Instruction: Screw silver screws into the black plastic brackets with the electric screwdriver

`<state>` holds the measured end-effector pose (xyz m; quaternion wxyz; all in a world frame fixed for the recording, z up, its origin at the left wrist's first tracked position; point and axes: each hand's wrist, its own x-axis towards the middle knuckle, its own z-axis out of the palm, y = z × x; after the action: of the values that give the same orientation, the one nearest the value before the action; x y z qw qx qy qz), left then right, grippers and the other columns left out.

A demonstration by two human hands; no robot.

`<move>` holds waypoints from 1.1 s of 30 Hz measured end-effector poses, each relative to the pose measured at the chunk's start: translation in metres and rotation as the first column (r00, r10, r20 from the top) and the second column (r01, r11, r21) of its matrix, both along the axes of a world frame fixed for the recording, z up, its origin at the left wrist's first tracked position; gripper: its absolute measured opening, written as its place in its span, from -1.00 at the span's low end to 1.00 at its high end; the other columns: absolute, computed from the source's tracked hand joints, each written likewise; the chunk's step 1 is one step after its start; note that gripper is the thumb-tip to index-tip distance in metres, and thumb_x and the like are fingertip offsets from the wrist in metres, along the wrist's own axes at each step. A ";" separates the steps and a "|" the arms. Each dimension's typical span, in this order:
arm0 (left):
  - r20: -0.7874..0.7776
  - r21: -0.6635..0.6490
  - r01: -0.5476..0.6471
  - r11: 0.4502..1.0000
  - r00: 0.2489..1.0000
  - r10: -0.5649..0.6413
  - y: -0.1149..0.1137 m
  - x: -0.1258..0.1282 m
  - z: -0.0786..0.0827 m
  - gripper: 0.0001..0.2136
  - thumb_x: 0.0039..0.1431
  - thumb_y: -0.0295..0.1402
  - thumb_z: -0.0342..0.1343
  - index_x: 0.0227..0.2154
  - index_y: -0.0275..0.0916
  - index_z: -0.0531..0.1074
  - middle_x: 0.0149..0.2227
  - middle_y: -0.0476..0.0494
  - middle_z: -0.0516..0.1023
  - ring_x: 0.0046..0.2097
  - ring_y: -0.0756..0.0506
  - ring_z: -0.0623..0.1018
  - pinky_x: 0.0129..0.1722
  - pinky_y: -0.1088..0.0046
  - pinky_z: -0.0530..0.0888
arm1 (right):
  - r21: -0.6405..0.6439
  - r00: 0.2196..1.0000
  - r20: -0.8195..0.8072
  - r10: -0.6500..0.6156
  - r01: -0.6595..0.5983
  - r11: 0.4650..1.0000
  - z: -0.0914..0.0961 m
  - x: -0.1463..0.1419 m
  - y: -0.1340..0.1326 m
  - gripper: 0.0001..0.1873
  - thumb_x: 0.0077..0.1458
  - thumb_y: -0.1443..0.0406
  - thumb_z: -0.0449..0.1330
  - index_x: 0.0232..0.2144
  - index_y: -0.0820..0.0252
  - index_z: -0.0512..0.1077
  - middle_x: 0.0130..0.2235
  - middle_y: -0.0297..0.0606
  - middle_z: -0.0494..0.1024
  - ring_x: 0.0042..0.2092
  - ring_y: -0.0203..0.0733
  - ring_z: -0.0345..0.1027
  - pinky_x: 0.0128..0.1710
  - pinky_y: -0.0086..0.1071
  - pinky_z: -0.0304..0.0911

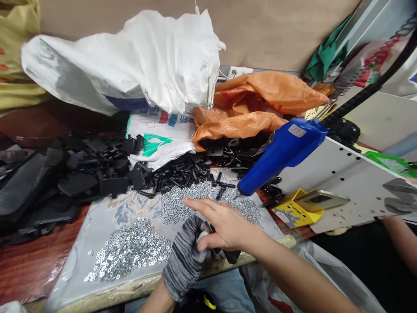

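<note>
My left hand [186,256], in a grey knit glove, is closed around a small black part [232,256] at the table's front edge. My bare right hand [221,226] lies over it, forefinger stretched toward a heap of small silver screws [182,202], thumb pressed against the part. A second heap, of silver washers [128,252], lies left of the hands on a flowered cloth [110,208]. A blue electric screwdriver [280,152] hangs tip-down just above and right of my right hand.
Black plastic parts [81,174] pile up at the left and behind the screws. White sacks [137,61] and an orange bag [254,104] stand at the back. A phone on a yellow stand [301,208] sits at the right under a white perforated panel [345,182]. Another person's forearm [402,243] shows at far right.
</note>
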<state>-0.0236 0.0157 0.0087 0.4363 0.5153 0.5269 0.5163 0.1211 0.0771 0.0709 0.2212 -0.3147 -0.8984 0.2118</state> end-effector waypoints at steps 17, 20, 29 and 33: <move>0.227 -0.263 0.327 0.908 0.935 -0.272 -0.026 -0.055 0.005 -0.76 0.10 -0.10 0.18 -0.36 -0.17 0.41 -0.32 -0.06 0.47 -0.22 -0.10 0.50 -0.14 0.37 0.47 | -0.135 0.860 0.271 -0.433 0.479 0.867 -0.082 -0.012 0.029 -0.84 0.08 0.52 0.12 -0.37 0.21 0.41 -0.23 -0.07 0.49 -0.14 -0.02 0.40 -0.15 -0.22 0.29; 0.178 -0.220 0.361 0.906 0.928 -0.327 -0.030 -0.051 0.002 -0.75 0.12 -0.16 0.18 -0.22 -0.17 0.36 -0.25 -0.07 0.49 -0.18 -0.10 0.50 -0.12 0.37 0.46 | -0.184 0.876 0.240 -0.417 0.463 0.867 -0.085 -0.006 0.037 -0.85 0.05 0.51 0.13 -0.40 0.19 0.39 -0.29 -0.18 0.50 -0.26 -0.13 0.40 -0.23 -0.30 0.29; 0.072 -0.185 0.060 0.981 0.996 -0.047 -0.020 -0.030 -0.008 -0.81 0.15 -0.27 0.12 -0.19 -0.19 0.37 -0.18 -0.11 0.55 -0.14 -0.13 0.56 -0.06 0.26 0.51 | -0.246 0.980 -0.190 -0.065 0.016 0.969 -0.014 -0.014 -0.009 -0.77 0.08 0.44 0.20 -0.19 0.11 0.39 -0.28 -0.33 0.54 -0.13 -0.17 0.37 -0.07 -0.25 0.20; 0.050 -0.132 0.017 0.991 0.999 -0.011 -0.021 -0.026 -0.007 -0.82 0.16 -0.33 0.11 -0.17 -0.19 0.38 -0.15 -0.13 0.56 -0.11 -0.13 0.57 -0.02 0.23 0.51 | -0.184 0.982 -0.184 -0.030 -0.004 0.983 -0.009 -0.019 -0.018 -0.70 0.10 0.48 0.17 -0.13 0.10 0.38 -0.27 -0.31 0.55 -0.13 -0.14 0.35 -0.08 -0.22 0.20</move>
<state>-0.0497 -0.0049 0.0022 0.4859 0.4760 0.5455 0.4897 0.1019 0.0591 0.0615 0.2757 -0.3184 -0.8483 0.3208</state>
